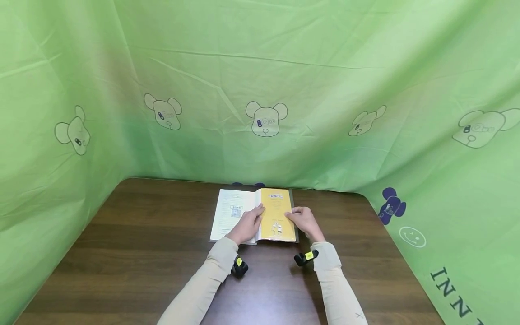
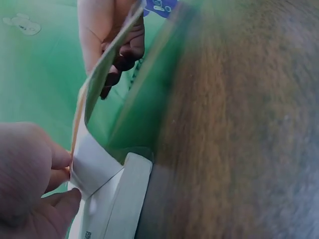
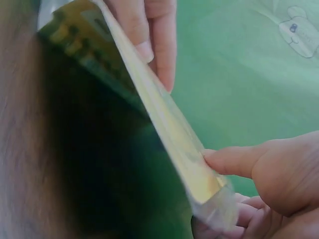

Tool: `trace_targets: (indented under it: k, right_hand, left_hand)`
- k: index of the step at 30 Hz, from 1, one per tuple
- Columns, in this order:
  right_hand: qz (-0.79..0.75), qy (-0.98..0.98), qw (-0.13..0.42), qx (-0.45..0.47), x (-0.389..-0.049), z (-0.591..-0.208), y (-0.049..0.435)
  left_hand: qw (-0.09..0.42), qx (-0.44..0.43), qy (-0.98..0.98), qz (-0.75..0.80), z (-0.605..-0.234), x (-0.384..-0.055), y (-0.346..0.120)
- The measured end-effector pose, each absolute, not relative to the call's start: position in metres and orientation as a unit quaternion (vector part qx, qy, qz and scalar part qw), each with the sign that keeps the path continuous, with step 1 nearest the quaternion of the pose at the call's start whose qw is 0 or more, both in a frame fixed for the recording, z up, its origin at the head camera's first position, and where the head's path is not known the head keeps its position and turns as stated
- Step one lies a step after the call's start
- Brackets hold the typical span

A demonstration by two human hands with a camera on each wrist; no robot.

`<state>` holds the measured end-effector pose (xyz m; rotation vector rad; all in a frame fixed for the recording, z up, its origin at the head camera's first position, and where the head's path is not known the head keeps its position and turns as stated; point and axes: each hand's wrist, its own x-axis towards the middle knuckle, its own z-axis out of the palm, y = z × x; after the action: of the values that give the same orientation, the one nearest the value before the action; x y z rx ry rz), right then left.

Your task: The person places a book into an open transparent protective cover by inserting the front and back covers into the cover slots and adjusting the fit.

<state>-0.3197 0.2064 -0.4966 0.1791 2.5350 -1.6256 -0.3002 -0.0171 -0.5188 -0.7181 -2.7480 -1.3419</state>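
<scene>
An open book (image 1: 227, 210) lies at the back middle of the table, its white printed page on the left. On its right is a yellow cover panel (image 1: 277, 208) with small drawings, raised from the table in the wrist views. Clear plastic (image 3: 224, 206) shows along the panel's outer edge. My left hand (image 1: 247, 224) reaches over the book's middle, its fingertips touching the panel's inner side near the fold. My right hand (image 1: 305, 222) pinches the panel's outer edge, thumb on the yellow face and fingers behind.
Dark brown wooden table (image 1: 142, 253) spreads around the book. Green cloth (image 1: 211, 153) with bear-head prints hangs behind and at both sides. A black strap device with a yellow label sits on each wrist.
</scene>
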Motion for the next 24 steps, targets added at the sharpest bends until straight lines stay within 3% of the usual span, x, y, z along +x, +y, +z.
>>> trace_targets:
  k: [16,24]
  right_hand:
    - [-0.629,0.773,0.079,0.025,-0.317,-0.488,0.192]
    - [-0.669,0.742,0.056,0.007,-0.318,-0.482,0.177]
  left_hand:
    - [-0.022,-0.205,-0.854,-0.478,-0.516,-0.305,-0.026]
    - [-0.018,-0.183,-0.86,-0.477,-0.507,-0.305,-0.03]
